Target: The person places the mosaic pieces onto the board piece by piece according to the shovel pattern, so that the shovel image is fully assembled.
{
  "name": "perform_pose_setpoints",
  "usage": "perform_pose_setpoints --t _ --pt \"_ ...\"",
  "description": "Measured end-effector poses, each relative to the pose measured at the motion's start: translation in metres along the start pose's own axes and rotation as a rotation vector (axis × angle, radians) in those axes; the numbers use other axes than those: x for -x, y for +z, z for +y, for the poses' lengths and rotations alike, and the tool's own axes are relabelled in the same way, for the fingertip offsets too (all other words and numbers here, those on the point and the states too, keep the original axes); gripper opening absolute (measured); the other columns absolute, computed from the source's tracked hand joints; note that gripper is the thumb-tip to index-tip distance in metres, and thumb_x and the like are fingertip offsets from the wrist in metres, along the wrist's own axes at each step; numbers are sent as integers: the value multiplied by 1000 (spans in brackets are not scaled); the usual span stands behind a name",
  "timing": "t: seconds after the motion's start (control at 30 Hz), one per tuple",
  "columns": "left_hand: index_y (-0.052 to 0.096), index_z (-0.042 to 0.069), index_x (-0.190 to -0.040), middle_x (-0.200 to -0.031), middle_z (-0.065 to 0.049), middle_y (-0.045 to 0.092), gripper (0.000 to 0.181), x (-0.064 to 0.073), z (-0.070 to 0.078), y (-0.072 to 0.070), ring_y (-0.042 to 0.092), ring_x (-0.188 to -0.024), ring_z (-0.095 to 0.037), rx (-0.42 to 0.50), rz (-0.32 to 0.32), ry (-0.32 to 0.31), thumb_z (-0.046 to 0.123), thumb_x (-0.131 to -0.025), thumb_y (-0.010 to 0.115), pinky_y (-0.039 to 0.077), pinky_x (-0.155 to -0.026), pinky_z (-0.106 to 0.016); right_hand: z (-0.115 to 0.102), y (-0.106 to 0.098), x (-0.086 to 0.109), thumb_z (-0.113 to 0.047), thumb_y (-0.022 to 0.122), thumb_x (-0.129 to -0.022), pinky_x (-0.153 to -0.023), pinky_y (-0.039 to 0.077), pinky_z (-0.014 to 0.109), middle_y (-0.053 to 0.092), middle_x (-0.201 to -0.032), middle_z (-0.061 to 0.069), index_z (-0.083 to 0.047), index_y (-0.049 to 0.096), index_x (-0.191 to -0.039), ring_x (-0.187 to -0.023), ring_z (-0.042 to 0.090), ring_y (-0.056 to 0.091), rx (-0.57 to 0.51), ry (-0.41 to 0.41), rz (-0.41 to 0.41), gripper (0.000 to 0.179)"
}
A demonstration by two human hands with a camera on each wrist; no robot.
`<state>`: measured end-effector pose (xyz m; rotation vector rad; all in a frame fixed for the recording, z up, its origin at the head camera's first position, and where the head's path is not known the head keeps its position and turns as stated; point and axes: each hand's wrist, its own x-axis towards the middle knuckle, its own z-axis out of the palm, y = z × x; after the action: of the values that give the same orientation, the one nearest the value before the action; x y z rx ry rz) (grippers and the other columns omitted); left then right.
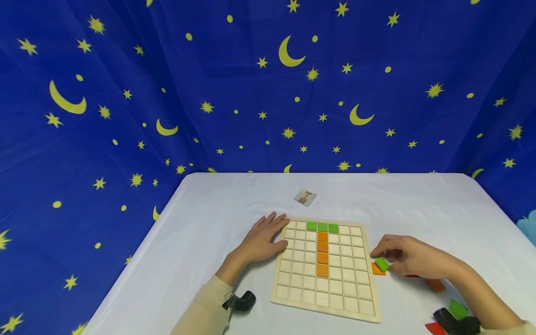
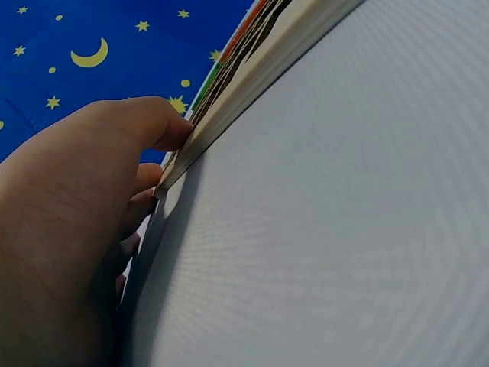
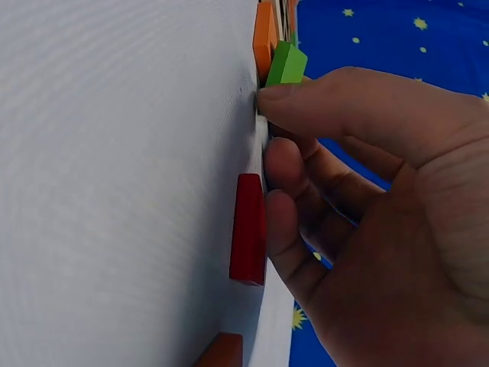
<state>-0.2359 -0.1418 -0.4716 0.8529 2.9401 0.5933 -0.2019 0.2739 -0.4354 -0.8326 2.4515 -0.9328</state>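
A square wooden grid board lies on the table. Three green tiles sit side by side in its far row, and a column of orange tiles runs down below the middle one. My left hand rests at the board's left edge, fingers spread and thumb touching the rim. Right of the board, my right hand pinches a loose green tile between thumb and forefinger; the forefinger's contact is hidden in the right wrist view. That tile is tilted over a loose orange tile.
A red tile stands under my right fingers, with another orange tile nearer me. By the right wrist lie a green piece and a red piece. A small pattern card lies beyond the board.
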Motion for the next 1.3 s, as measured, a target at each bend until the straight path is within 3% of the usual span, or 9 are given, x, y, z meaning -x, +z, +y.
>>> perform_pose_setpoints --t 0.2,0.4,0.8,1.3 --pt "34 22 -151 -155 8 26 65 0 1 0 13 -145 -18 2 5 4 48 -93 49 6 -116 -36 -1 2 1 -5 73 -78 -62 43 29 59 -98 -8 -30 68 -112 -83 16 52 14 -8 11 43" --pt "35 21 -151 -155 7 27 65 0 1 -1 14 -144 -19 11 8 5 47 -93 50 7 -116 -37 -3 1 0 -11 75 -79 -61 43 29 59 -96 -6 -29 71 -107 -81 16 54 10 -31 12 34" --pt "36 19 -150 -155 4 29 65 2 2 -2 15 -144 -22 24 15 10 46 -93 51 9 -116 -40 -2 2 1 -22 77 -80 -59 44 27 59 -93 -5 -24 72 -112 -77 14 54 -2 -5 4 33" --pt "36 20 -150 -154 4 30 64 2 0 1 15 -144 -21 20 27 20 46 -93 51 9 -116 -40 -2 4 2 -19 77 -80 -59 46 28 60 -92 -2 -18 66 -112 -76 13 54 -43 52 8 34"
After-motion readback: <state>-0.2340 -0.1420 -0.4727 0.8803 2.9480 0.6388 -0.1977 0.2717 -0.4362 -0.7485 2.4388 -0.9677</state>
